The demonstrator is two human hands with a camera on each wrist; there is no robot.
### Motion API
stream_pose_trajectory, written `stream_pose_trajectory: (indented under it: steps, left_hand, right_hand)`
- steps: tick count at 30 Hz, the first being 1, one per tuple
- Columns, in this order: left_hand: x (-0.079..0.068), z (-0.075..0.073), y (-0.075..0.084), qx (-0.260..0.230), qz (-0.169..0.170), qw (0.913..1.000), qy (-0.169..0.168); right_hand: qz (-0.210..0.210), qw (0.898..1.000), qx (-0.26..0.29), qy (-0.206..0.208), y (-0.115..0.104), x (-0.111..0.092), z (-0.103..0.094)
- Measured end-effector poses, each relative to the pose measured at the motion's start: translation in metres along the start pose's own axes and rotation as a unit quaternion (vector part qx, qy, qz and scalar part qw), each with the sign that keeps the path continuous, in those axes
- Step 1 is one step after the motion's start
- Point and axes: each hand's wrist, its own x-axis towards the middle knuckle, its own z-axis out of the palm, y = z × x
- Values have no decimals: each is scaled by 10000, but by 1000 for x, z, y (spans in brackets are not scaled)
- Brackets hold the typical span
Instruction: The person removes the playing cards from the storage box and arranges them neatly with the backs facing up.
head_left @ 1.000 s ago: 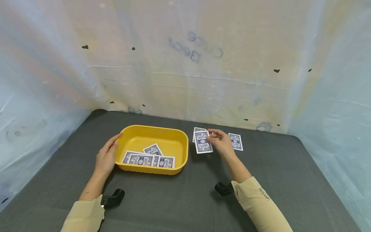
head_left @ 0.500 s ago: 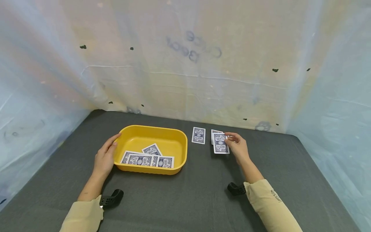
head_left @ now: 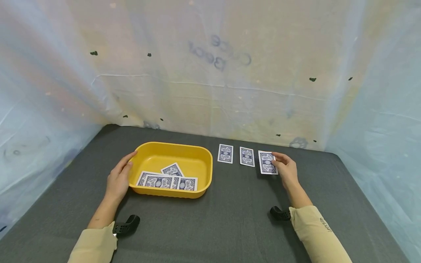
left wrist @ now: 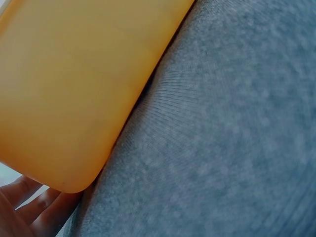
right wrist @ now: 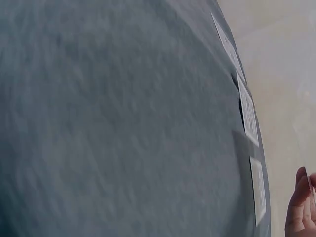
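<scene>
My right hand [head_left: 287,171] pinches a playing card [head_left: 267,165] by its right edge, its blue patterned back facing up. In the right wrist view, thumb and fingers [right wrist: 297,210] appear at the right edge, above three cards lying on the cloth. From the head, two of these, a left card [head_left: 225,153] and a middle card [head_left: 247,157], show face down in a row; the held card covers the third. My left hand [head_left: 119,179] rests against the left end of a yellow tray [head_left: 177,194], fingers extended along its outer wall. Several face-down cards [head_left: 159,181] lie inside, near its front wall.
Dark grey cloth [head_left: 213,226] covers the table. A pale plastic sheet [head_left: 210,98] hangs behind the table's far edge and down both sides. Each wrist wears a black camera mount, the left mount [head_left: 126,224] and the right mount [head_left: 279,213].
The right hand has moved rightward along the row with its card, passing from over the left card to over the right one. The left hand and tray stay in place.
</scene>
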Motion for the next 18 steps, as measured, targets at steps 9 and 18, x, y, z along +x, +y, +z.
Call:
stream_pose_trajectory:
  steps: [9, 18]
  left_hand:
    - [0, 0, 1, -40, -78, 10000, 22]
    - [-1, 0, 3, 3, -91, 10000, 17]
  right_hand:
    - [136, 9992, -273, 266, 36, 35, -21]
    - [358, 9974, -535, 315, 13, 21, -37]
